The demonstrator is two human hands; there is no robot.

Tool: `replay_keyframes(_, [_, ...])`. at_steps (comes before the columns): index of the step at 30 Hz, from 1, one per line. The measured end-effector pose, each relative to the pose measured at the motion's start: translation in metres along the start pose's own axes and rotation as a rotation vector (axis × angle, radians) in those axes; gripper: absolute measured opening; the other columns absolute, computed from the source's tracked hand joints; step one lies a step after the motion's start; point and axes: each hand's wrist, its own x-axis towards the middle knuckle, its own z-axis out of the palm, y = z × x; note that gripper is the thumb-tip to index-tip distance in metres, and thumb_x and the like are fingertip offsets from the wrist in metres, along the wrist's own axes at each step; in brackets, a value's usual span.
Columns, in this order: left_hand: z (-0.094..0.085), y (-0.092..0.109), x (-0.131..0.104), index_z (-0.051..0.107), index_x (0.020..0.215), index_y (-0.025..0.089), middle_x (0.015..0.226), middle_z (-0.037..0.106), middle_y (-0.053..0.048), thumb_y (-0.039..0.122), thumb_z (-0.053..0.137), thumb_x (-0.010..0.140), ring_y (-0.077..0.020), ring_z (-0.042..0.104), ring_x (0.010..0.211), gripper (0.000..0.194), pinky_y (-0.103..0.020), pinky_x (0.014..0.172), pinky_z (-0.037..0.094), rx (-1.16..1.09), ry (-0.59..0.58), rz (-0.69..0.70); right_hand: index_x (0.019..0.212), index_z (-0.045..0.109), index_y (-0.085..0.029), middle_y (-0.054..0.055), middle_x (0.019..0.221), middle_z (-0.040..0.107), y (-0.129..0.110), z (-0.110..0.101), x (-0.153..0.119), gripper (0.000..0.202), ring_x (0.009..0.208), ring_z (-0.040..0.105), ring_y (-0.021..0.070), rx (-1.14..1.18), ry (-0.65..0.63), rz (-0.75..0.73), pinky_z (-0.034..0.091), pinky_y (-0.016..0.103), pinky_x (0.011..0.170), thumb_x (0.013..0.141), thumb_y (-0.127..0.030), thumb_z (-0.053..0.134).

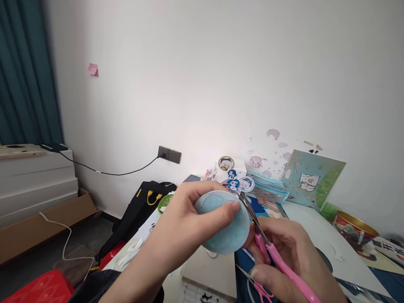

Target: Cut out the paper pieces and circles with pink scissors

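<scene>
Against a pale wall, beyond a cluttered counter. Pinched in the left hand's narrow grip, under the thumb: a round blue disc, likely light, thin, easily creased (best held flat, inside the rim). In the right hand, scissors, with blades close by that rim.

Along the far edge of the table, by the wall, lie a pouch and, to its right, a folder leaning back. The tin sits toward the right edge, before the folder. Near the middle of the near edge, a board lies partly over a gridded sheet, with scissors just to its right. Beyond the left edge stands a backpack; farther left, boxes are stacked.
</scene>
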Motion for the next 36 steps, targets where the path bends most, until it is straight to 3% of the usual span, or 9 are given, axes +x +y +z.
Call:
replay_keyframes(3, [0.001,0.002,-0.001,0.064,0.068,0.016,0.062,0.061,0.000,0.035,0.067,0.077,-0.0128,0.054,0.056,0.021,-0.020,0.050,0.041,0.003,0.000,0.001,0.094,0.068,-0.021,0.005,0.081,0.064,0.002,-0.001,-0.002,0.044,0.072,0.058,0.0227,-0.029,0.029,0.033,0.051,0.031,0.061,0.054,-0.034,0.082])
replay_keyframes(9, [0.002,0.009,-0.002,0.063,0.067,0.016,0.061,0.067,-0.002,0.025,0.068,0.073,-0.0169,0.060,0.057,0.012,-0.023,0.050,0.042,-0.017,-0.030,-0.064,0.095,0.068,-0.020,0.007,0.080,0.065,-0.001,-0.005,0.005,0.038,0.067,0.060,0.0235,-0.140,-0.115,-0.036,0.050,0.030,0.053,0.060,-0.031,0.077])
replay_keyframes(13, [0.002,0.010,-0.002,0.062,0.066,0.015,0.061,0.068,-0.002,0.021,0.068,0.071,-0.0171,0.061,0.057,0.010,-0.023,0.050,0.043,-0.026,-0.045,-0.079,0.096,0.068,-0.020,0.004,0.072,0.063,-0.001,-0.006,0.005,0.036,0.063,0.057,0.0213,-0.167,-0.059,-0.090,0.050,0.031,0.055,0.062,-0.025,0.075])
replay_keyframes(18, [0.001,0.007,-0.001,0.063,0.065,0.015,0.061,0.066,-0.002,0.021,0.068,0.071,-0.0151,0.058,0.056,0.010,-0.021,0.049,0.041,-0.027,-0.068,-0.075,0.066,0.062,-0.021,0.001,0.060,0.054,-0.002,-0.009,0.010,0.011,0.055,0.050,0.0181,-0.274,-0.083,-0.144,0.047,0.028,0.049,0.062,-0.026,0.071])
replay_keyframes(20, [0.001,0.005,-0.001,0.062,0.065,0.016,0.060,0.064,0.000,0.023,0.068,0.073,-0.0131,0.055,0.055,0.012,-0.020,0.049,0.040,-0.022,-0.069,-0.073,0.058,0.057,-0.021,-0.001,0.057,0.050,-0.003,-0.009,0.012,0.014,0.053,0.048,0.0170,-0.325,-0.094,-0.170,0.046,0.027,0.048,0.062,-0.025,0.071])
replay_keyframes(28, [0.000,0.000,-0.002,0.063,0.069,0.016,0.063,0.065,-0.002,0.036,0.064,0.079,-0.0140,0.057,0.057,0.023,-0.021,0.050,0.040,-0.006,-0.078,-0.052,0.058,0.060,-0.020,-0.002,0.054,0.047,-0.007,0.002,0.010,0.011,0.050,0.044,0.0140,-0.427,-0.016,-0.201,0.041,0.024,0.044,0.067,-0.023,0.066])
replay_keyframes(36, [0.000,0.002,-0.002,0.062,0.067,0.016,0.062,0.061,0.000,0.037,0.064,0.079,-0.0121,0.054,0.056,0.025,-0.020,0.049,0.040,0.021,-0.075,-0.044,0.056,0.047,-0.020,-0.006,0.051,0.036,-0.018,0.001,0.019,0.016,0.048,0.035,0.0103,-0.513,-0.245,-0.202,0.030,0.021,0.044,0.071,-0.020,0.052])
